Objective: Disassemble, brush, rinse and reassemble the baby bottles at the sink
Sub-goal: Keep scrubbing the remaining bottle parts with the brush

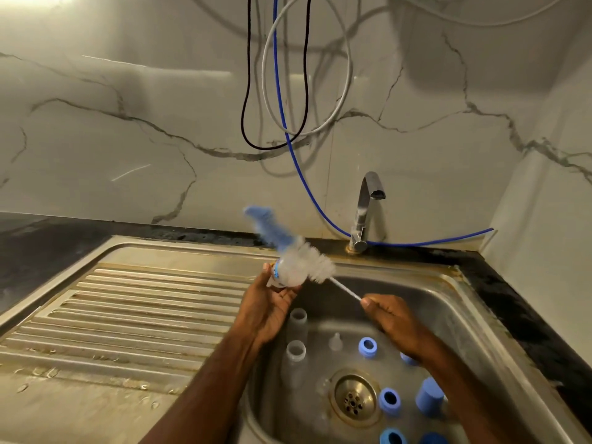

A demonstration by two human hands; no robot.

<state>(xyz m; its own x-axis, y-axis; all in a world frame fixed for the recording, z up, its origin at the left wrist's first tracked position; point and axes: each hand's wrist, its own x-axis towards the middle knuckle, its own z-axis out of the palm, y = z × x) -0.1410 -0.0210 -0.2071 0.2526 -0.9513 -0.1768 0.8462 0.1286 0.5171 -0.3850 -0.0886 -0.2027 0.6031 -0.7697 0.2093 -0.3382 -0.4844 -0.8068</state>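
the left hand [267, 304] held a clear baby bottle [283, 275] over the sink's [448, 302] left rim, fingers curled under it, while the right hand [389, 315], fingers pinched together, gripped the wire handle of the bottle brush [315, 265], its bristles at the bottle's mouth. two clear bottles [296, 334], a teat [335, 341] and blue rings [367, 347] crowded the basin floor round the drain [354, 398]; the ribbed drainboard [128, 315] lay to the left.

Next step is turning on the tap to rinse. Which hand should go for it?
Probably the right hand. It is nearer the tap, which stands up and to its right, and it only pinches the brush by its thin wire. The left hand cradles the bottle and sits farther away.
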